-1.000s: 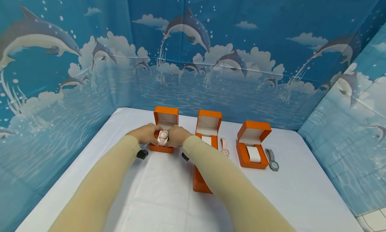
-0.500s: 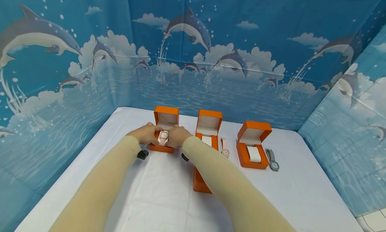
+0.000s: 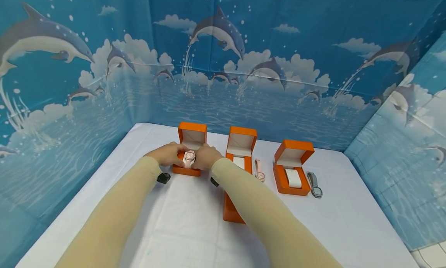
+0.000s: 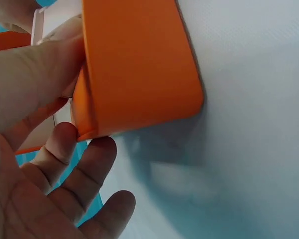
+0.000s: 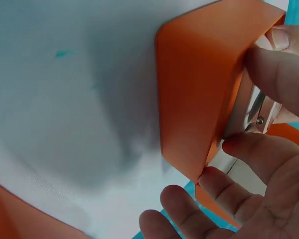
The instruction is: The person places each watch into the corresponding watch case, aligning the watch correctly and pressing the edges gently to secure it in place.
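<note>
Pink watch: the watch point(image 3: 189, 156) between your hands has a pale pink strap, a rounded-square case with a rosy rim, and a pale dial facing up; your right wrist view catches a shiny metal edge with a small round stud.
Its place: it sits in the base of the left box point(image 3: 186, 171), whose orange lid stands raised behind it, pale inside.
Left fingers: your left hand point(image 3: 168, 154) has thumb and forefinger closed in on the watch's left side; the other fingers spread loosely by the box wall.
Right fingers: your right hand point(image 3: 207, 156) pinches the opposite side with thumb and forefinger, the rest half curled and apart.
Middle box: the middle box point(image 3: 242, 129) has its lid up and a white cushion point(image 3: 238, 162) showing; your right sleeve point(image 3: 265, 206) crosses in front and hides much of it.
Orange piece: an orange piece point(image 3: 232, 214) shows nearer you under that sleeve; you cannot tell whether it is a separate box.
Right box: the right box point(image 3: 292, 190), lid up, has a white pad point(image 3: 293, 178).
Beside them: a second pink watch point(image 3: 259, 175) lies right of the middle box, a grey watch point(image 3: 315, 188) right of the right box, both on the white-covered tabletop point(image 3: 188, 229).
Count: three watches, three boxes with raised lids.
</note>
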`<state>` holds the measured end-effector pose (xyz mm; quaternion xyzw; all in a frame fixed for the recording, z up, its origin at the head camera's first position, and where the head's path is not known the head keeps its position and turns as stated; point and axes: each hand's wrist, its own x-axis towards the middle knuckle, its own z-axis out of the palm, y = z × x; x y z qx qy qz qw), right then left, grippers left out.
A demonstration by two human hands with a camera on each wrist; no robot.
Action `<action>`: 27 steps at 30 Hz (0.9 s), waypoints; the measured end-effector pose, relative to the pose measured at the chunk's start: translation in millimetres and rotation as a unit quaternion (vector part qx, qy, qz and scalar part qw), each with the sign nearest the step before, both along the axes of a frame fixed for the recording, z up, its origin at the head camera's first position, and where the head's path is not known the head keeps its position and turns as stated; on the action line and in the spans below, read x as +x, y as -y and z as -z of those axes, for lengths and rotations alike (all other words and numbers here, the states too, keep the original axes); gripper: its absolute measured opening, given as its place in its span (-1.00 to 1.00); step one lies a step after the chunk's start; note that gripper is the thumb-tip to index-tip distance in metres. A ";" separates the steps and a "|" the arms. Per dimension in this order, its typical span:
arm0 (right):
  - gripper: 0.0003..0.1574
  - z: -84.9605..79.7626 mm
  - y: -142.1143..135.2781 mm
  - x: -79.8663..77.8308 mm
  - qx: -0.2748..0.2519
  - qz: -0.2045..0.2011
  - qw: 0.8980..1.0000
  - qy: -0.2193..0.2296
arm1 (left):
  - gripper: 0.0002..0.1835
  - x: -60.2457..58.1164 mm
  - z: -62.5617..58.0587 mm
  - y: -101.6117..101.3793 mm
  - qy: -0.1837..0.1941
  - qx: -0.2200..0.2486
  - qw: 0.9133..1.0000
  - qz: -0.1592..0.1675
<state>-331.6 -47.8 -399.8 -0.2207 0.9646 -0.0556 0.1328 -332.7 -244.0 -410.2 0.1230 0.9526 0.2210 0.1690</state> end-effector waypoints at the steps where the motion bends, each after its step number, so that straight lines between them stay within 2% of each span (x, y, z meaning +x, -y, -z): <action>1: -0.35 0.0 0.0 0.4 0.007 -0.003 1.000 -0.001 | -0.29 0.3 -0.2 -0.2 -0.001 -0.001 1.000 -0.003; 6: -0.26 1.8 0.1 1.1 0.027 -0.012 1.000 -0.003 | -0.28 1.2 1.2 -3.3 -0.002 -0.005 1.000 -0.014; 15: -0.44 0.3 2.7 4.9 0.006 0.015 1.000 0.006 | -0.31 4.3 0.5 -9.3 -0.004 -0.013 0.999 -0.031; 27: -0.44 2.4 2.4 5.5 0.022 0.006 1.000 -0.007 | -0.29 5.3 0.7 -9.6 0.000 -0.004 1.000 -0.030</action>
